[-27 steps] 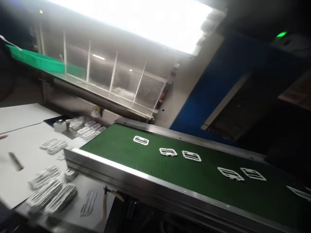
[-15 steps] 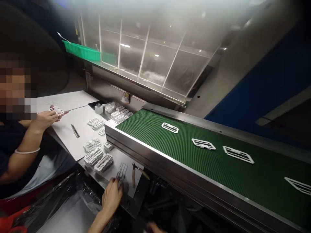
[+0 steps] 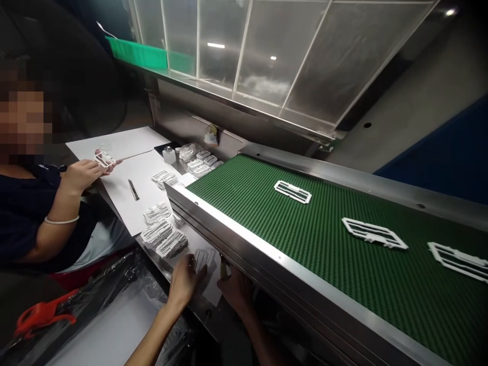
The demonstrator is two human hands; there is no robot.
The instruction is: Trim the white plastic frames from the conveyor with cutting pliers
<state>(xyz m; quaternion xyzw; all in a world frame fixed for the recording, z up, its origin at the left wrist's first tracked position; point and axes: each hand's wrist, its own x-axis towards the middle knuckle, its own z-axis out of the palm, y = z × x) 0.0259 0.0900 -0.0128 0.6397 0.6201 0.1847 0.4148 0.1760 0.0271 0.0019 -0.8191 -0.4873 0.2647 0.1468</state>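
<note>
- Left hand (image 3: 183, 280): fingers (image 3: 190, 269) spread, resting on a white plastic frame (image 3: 202, 259) at 1 o'clock; cannot tell if gripping.
- Right hand (image 3: 237, 291): partly under the steel belt rail; fingers hidden, grip unknown, yellow-handled pliers (image 3: 223, 268) just beside it.
- Stacked white frames (image 3: 156, 233) at 10 o'clock, seemingly kept within easy reach.
- Green conveyor belt (image 3: 305, 239) at 2 o'clock, loose frames (image 3: 293, 192) lying flat.
- Co-worker's hand (image 3: 82, 174) at 9 o'clock, raising a frame (image 3: 104, 160), apparently for inspection.
</note>
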